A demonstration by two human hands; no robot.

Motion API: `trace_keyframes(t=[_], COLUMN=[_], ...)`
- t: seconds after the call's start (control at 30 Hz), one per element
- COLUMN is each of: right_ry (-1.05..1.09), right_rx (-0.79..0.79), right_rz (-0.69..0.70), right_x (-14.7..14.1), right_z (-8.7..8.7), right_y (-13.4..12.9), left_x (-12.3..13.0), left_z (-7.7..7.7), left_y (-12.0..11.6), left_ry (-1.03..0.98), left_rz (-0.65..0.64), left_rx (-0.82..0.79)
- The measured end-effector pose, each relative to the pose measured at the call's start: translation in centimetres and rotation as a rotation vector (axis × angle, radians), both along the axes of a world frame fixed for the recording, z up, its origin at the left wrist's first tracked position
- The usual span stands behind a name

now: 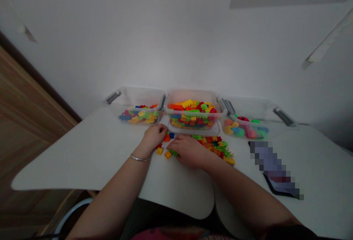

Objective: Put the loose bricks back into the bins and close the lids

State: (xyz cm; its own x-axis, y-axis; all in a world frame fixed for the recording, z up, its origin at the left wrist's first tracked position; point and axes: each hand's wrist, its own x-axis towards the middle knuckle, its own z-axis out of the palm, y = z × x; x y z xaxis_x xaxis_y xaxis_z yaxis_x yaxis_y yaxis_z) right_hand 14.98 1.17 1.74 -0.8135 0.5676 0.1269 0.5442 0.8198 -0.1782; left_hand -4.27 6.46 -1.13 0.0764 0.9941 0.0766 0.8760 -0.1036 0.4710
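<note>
Our right hand (187, 151) curves down, fingers pressed together over a green brick (173, 153); we cannot tell whether they grip it. Our left hand (156, 137) is loosely curled, knuckles up, just beside an orange brick (167, 138) and a blue brick (171, 135), with a silver bangle (140, 158) on its wrist. A heap of mixed bricks (215, 148) lies right of our hands. Three clear plastic tubs (193, 94) holding colored pieces line the far edge of the white table (82, 151), and a pixelated phone (275, 170) lies toward its right edge.
</note>
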Motion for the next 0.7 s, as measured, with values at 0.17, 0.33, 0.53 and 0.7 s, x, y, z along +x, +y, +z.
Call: trace_keyframes(t=[0.17,0.33,0.53,0.7], right_ry=[0.005,0.266,0.725,0.865], right_rx=[0.023,0.066,0.433,0.601], right_rz=[-0.022,-0.149,-0.429,-0.658], right_x=[1.1,3.9,7.0,8.3], right_z=[2.7,6.3,7.3,6.2], right_y=[0.3,0.4,1.2,3.0], left_x=[0.0,0.0,0.1,0.0], left_z=[0.0,0.3,0.4,0.1], left_y=[0.0,-0.2,-0.3,-0.2], left_ry=[-0.011,-0.023,-0.047,-0.057], left_rz=[-0.011,0.006,0.013,0.018], left_rx=[0.002,-0.021,-0.039,-0.051])
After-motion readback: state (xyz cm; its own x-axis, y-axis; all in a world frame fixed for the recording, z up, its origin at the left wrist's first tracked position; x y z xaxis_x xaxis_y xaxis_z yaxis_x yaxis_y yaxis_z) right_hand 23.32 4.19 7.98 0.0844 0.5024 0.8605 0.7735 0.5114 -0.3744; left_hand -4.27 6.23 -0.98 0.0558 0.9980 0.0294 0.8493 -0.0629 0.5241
